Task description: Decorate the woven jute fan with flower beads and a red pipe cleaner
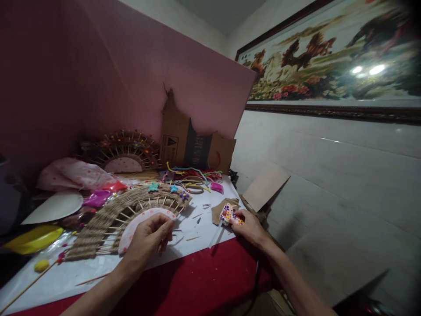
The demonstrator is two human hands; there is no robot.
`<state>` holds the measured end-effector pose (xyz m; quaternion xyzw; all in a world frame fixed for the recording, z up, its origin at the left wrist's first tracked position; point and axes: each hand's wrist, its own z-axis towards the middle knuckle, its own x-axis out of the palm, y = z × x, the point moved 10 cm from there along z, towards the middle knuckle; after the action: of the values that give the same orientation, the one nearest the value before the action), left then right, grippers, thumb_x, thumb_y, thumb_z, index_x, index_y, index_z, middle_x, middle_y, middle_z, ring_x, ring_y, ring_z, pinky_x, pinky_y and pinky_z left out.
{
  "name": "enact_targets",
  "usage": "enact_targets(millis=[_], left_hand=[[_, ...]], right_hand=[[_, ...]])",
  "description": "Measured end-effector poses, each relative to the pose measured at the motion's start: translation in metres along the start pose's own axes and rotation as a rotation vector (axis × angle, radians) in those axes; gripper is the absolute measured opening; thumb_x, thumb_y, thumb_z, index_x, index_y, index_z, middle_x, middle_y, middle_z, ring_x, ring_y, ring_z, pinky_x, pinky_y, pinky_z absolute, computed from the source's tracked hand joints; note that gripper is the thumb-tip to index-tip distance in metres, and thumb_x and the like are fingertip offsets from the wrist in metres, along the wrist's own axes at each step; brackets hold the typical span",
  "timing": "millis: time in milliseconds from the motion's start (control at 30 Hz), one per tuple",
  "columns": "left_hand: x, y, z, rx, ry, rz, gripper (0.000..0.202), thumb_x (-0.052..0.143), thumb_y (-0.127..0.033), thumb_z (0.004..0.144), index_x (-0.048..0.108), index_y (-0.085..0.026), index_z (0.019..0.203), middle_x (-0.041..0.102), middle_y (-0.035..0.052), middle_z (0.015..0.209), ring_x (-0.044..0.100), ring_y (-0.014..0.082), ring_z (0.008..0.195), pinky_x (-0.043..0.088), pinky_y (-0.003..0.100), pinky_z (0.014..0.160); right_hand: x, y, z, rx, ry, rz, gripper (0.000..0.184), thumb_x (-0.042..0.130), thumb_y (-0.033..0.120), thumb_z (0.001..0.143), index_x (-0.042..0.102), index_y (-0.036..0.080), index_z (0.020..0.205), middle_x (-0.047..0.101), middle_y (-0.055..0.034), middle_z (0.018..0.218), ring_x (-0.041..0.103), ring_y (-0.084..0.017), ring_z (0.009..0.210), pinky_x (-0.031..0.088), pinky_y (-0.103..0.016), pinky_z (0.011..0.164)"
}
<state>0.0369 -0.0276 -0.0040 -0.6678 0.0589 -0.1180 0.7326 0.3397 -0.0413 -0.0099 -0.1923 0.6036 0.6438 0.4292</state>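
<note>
My right hand is closed around a flower-patterned hot glue gun. A translucent glue stick slants out from it toward the table's front edge. Under the gun lies a torn piece of cardboard. My left hand is in front of the fan-shaped craft, its thumb and fingers pinched together; what they hold, if anything, is too small to make out. This fan has wound twine, thin sticks and a pink dotted half-round centre. A teal star, a blue star and a purple flower sit on its rim.
A second decorated fan stands behind, beside upright cardboard. Coloured pipe cleaners, scissors and a pink packet lie at the back. Clay packets, including a yellow one, are at left. A dark cord hangs at the front.
</note>
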Motion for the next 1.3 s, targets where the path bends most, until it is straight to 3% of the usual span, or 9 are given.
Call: enact_targets(millis=[300, 467, 600, 700, 833, 967, 1067, 1200, 1300], left_hand=[[0.015, 0.001, -0.002, 0.044, 0.071, 0.119, 0.031, 0.056, -0.047, 0.075, 0.052, -0.017, 0.066, 0.054, -0.0034, 0.051, 0.042, 0.0078, 0.037, 0.030, 0.019, 0.036], [0.075, -0.020, 0.002, 0.344, 0.299, 0.691, 0.011, 0.058, -0.023, 0.075, 0.059, -0.018, 0.065, 0.064, 0.0028, 0.069, 0.057, 0.0156, 0.066, 0.040, 0.025, 0.061], [0.133, -0.004, 0.014, 0.555, 0.531, 1.013, 0.009, 0.054, -0.013, 0.074, 0.060, -0.018, 0.070, 0.066, 0.0056, 0.084, 0.058, 0.0187, 0.083, 0.040, 0.027, 0.073], [0.153, 0.013, 0.029, 0.544, 0.565, 1.051, 0.012, 0.051, -0.010, 0.073, 0.060, -0.018, 0.070, 0.065, 0.0032, 0.077, 0.058, 0.0157, 0.073, 0.040, 0.025, 0.071], [0.160, 0.017, 0.029, 0.547, 0.564, 1.054, 0.014, 0.050, -0.010, 0.075, 0.061, -0.018, 0.073, 0.065, 0.0016, 0.077, 0.058, 0.0139, 0.073, 0.040, 0.024, 0.073], [0.126, -0.008, 0.031, 0.540, 0.320, 1.068, 0.010, 0.050, -0.016, 0.079, 0.060, -0.017, 0.076, 0.066, 0.0043, 0.081, 0.058, 0.0167, 0.076, 0.039, 0.027, 0.071], [0.067, -0.040, 0.041, 0.452, 0.031, 0.966, 0.015, 0.045, -0.018, 0.082, 0.059, -0.017, 0.077, 0.064, 0.0039, 0.072, 0.056, 0.0151, 0.065, 0.037, 0.025, 0.060], [-0.014, -0.094, 0.059, 0.470, -0.285, 0.690, 0.010, 0.050, -0.018, 0.077, 0.060, -0.017, 0.076, 0.063, 0.0005, 0.066, 0.056, 0.0127, 0.061, 0.038, 0.023, 0.059], [-0.052, -0.123, 0.074, 0.501, -0.431, 0.617, 0.017, 0.054, -0.032, 0.076, 0.060, -0.017, 0.070, 0.060, -0.0009, 0.059, 0.053, 0.0124, 0.056, 0.037, 0.023, 0.056]], right_hand=[[0.009, -0.016, 0.010, 0.157, 0.074, 0.462, 0.032, 0.067, 0.022, 0.052, 0.056, 0.014, 0.082, 0.062, 0.0001, 0.066, 0.051, -0.011, 0.053, 0.034, -0.020, 0.046], [0.010, -0.014, 0.012, 0.231, 0.109, 0.560, 0.026, 0.067, 0.021, 0.054, 0.058, 0.013, 0.077, 0.054, 0.0045, 0.050, 0.036, -0.005, 0.038, 0.023, -0.017, 0.036], [0.002, -0.007, 0.009, 0.214, 0.092, 0.694, 0.024, 0.064, 0.029, 0.062, 0.060, 0.013, 0.080, 0.057, 0.0010, 0.058, 0.037, -0.005, 0.040, 0.026, -0.017, 0.035], [-0.005, 0.009, 0.001, 0.145, 0.096, 0.989, 0.026, 0.067, 0.033, 0.065, 0.062, 0.016, 0.084, 0.057, -0.0009, 0.068, 0.039, -0.005, 0.046, 0.030, -0.016, 0.035], [-0.004, 0.048, -0.012, 0.079, 0.193, 1.309, 0.024, 0.074, 0.023, 0.062, 0.065, 0.014, 0.082, 0.053, 0.0005, 0.063, 0.038, -0.004, 0.047, 0.031, -0.013, 0.036], [0.009, 0.093, -0.012, 0.026, 0.256, 1.210, 0.023, 0.066, 0.035, 0.072, 0.063, 0.013, 0.079, 0.050, 0.0018, 0.053, 0.035, -0.004, 0.042, 0.026, -0.015, 0.033], [0.032, 0.123, -0.005, 0.004, 0.350, 1.124, 0.028, 0.063, 0.040, 0.074, 0.059, 0.013, 0.069, 0.041, 0.0055, 0.047, 0.029, -0.003, 0.038, 0.020, -0.014, 0.031], [0.059, 0.154, 0.011, 0.006, 0.464, 1.045, 0.033, 0.062, 0.043, 0.074, 0.052, 0.014, 0.061, 0.036, 0.0072, 0.047, 0.025, -0.002, 0.037, 0.018, -0.014, 0.031], [0.071, 0.170, 0.021, 0.014, 0.516, 0.927, 0.037, 0.059, 0.048, 0.075, 0.050, 0.014, 0.063, 0.041, 0.0058, 0.050, 0.026, -0.002, 0.038, 0.018, -0.014, 0.031]])
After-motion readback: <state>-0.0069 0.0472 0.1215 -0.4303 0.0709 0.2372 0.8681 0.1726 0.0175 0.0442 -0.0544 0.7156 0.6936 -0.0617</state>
